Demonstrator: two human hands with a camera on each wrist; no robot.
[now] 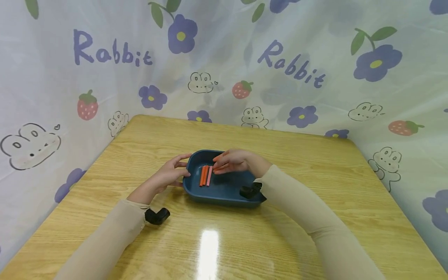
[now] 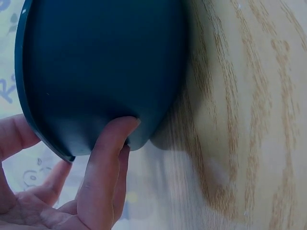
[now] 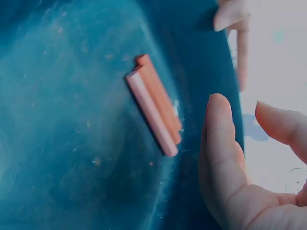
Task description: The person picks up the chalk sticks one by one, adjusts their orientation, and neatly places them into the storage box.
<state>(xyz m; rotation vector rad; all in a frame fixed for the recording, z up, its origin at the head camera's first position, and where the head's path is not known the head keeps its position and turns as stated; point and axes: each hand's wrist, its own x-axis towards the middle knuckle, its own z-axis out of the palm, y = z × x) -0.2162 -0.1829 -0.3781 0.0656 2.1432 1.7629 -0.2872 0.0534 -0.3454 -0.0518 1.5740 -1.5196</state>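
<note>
Atop the counter point(image 1: 175, 241), my left fingers point(image 2: 103, 167) pinch the tub point(image 1: 227, 188); my outstretched right fingers point(image 3: 220, 139) could knock its sticks point(image 1: 205, 175) apart.

A yellowish wood-grain table point(image 1: 315, 167) with rounded far corners stands before white hanging sheeting point(image 1: 224, 42) printed with purple flowers point(image 1: 175, 33), red strawberries point(image 1: 241, 90), outlined rabbits point(image 1: 200, 87) and purple "Rabbit" lettering point(image 1: 81, 47). A white reflection point(image 1: 208, 252) gleams nearby.

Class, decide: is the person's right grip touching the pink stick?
Apart. The right wrist view shows the right grip clear of the pink stick, with bare blue tray visible between.
</note>
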